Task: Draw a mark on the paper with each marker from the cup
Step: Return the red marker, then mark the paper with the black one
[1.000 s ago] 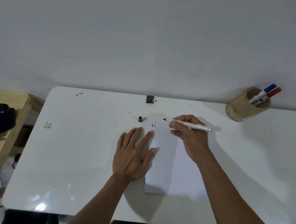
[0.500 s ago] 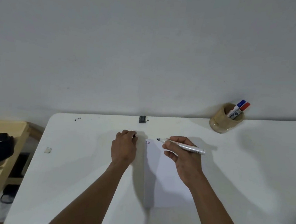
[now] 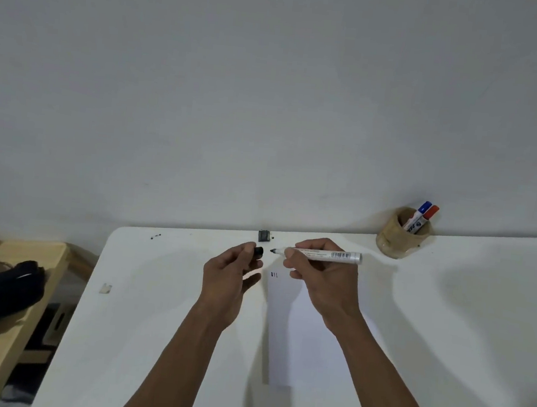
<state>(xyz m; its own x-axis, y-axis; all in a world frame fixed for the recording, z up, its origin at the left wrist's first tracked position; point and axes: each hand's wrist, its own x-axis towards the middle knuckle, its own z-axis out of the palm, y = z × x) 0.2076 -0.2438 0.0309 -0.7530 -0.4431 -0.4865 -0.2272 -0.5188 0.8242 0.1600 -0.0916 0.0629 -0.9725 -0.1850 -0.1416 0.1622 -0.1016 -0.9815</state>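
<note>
A white sheet of paper [image 3: 303, 334] lies on the white table [image 3: 444, 335], with small marks at its top left corner [image 3: 274, 274]. My right hand [image 3: 322, 274] grips an uncapped black marker [image 3: 331, 255] held level above the paper's far end, tip pointing left. My left hand [image 3: 230, 275] pinches the black cap [image 3: 258, 252] just left of the tip, a small gap apart. A tan cup [image 3: 400, 239] at the back right holds a blue-capped marker [image 3: 418, 214] and a red-capped marker [image 3: 427, 217].
A small dark block [image 3: 264, 235] sits at the table's far edge by the wall. A scrap of tape [image 3: 105, 288] lies near the left edge. A wooden bench [image 3: 3, 325] with a black object [image 3: 2, 296] stands to the left.
My left hand left the paper, picked the black cap off the table and raised it toward the marker tip. My right hand lifted the marker off the paper. The view tilted upward.
</note>
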